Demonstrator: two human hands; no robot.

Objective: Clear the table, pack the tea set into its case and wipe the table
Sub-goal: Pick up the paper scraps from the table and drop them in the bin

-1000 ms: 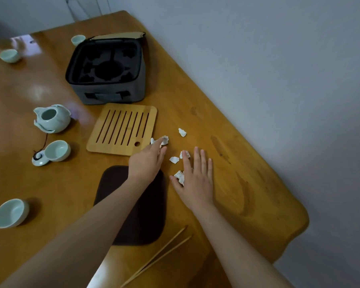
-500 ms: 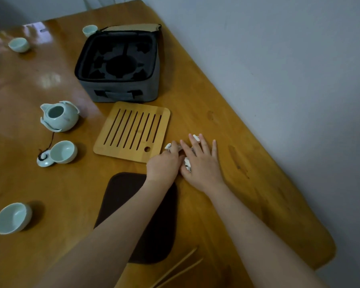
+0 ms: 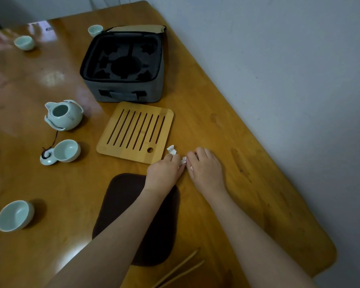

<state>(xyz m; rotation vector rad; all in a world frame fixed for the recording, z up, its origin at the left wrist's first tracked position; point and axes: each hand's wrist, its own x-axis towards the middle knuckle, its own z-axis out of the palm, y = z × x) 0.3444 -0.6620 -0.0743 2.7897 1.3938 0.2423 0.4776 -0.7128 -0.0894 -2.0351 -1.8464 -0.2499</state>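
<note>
Scraps [image 3: 172, 151]: most hidden under and between left hand [image 3: 164, 172] and right hand [image 3: 206, 170]; count unclear. Fingertips of both hands curl out of sight; cannot tell whether either grips scraps. Left hand covers near corner of tray [image 3: 133, 129]. Left forearm hides part of mat [image 3: 121, 196]. Sticks [image 3: 187, 259] and both forearms cut by bottom edge. Table [image 3: 258, 163] cut at left edge. Case [image 3: 129, 92] hides base of far cup [image 3: 95, 30]; case slots too dark to read.
</note>
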